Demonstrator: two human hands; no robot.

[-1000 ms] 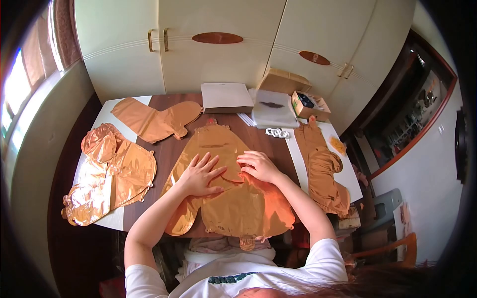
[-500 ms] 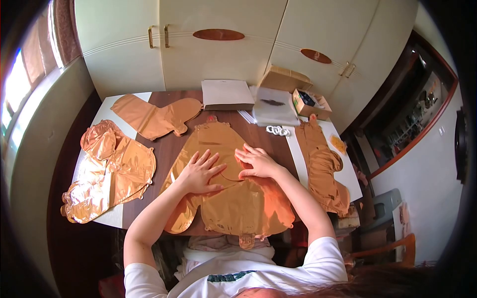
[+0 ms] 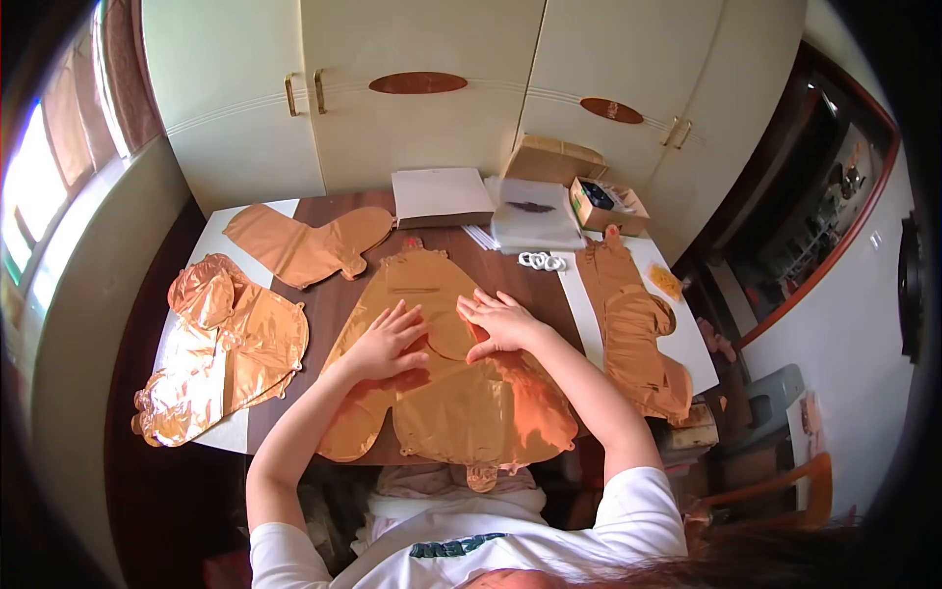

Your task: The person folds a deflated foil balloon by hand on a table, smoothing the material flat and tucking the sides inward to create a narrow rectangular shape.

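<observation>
Table (image 3: 515, 285) supports the wide foil balloon (image 3: 451, 422), laid centrally within our reach. Our left hand (image 3: 386, 346) and right hand (image 3: 502, 324) (both open, gripping nothing) spread on or just above it, perhaps for flatness; white rings (image 3: 542, 261) sit beyond, leaving us room.

1 head camera, looking forward and down at hands (image 3: 386, 346).

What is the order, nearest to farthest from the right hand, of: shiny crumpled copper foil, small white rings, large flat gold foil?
1. Gold foil: directly beneath the right hand.
2. White rings: beyond it, slightly right.
3. Copper foil: far left.
</observation>
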